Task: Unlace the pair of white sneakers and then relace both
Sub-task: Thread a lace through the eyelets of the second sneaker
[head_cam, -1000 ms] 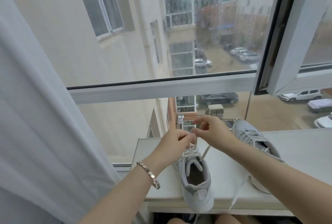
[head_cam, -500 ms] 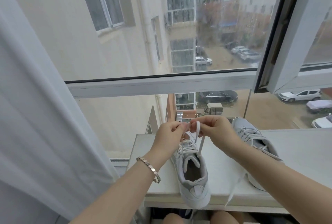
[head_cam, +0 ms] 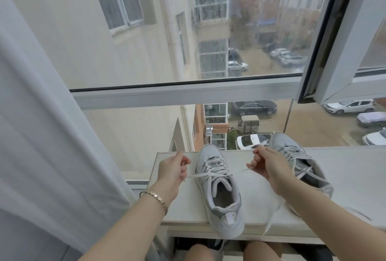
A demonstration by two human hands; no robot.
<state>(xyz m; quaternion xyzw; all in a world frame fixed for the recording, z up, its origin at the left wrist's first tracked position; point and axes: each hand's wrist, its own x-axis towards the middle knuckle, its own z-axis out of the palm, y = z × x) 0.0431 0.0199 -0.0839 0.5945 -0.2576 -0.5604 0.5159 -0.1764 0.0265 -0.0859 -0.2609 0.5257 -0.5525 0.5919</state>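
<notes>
Okay, two white sneakers on a white sill [head_cam: 355, 177] at the window [head_cam: 177, 93]. Left sneaker [head_cam: 221, 196] sits between the hands, toe toward the glass, heel hanging just over the sill's front edge. Its lace [head_cam: 215, 165] crosses through the eyelets, and both ends come out sideways at the top, pulled out to either side.

Left hand [head_cam: 173, 169] is left of that sneaker, fingers curled, pinching the left lace end. The end runs nearly level from the fingers to the shoe. Bracelet [head_cam: 155, 197] on that wrist.

Right hand [head_cam: 269, 166] is right of the sneaker, fingers curled in, gripping the right lace end, whose tip pokes out toward the shoe. Both hands are held above the sill, well apart, about level with each other.

Right sneaker [head_cam: 292, 156] lies further right, toe toward the glass, angled, partly hidden behind the right hand and forearm. Its laces look slack. A loose lace [head_cam: 273, 214] trails across the sill under the right forearm and hangs off the front edge; which shoe it belongs to is unclear.

White curtain [head_cam: 41, 135] fills the left side. Bare knees [head_cam: 198, 252] under the sill. Parked cars [head_cam: 253, 107] and buildings outside, and the glass is wet.
</notes>
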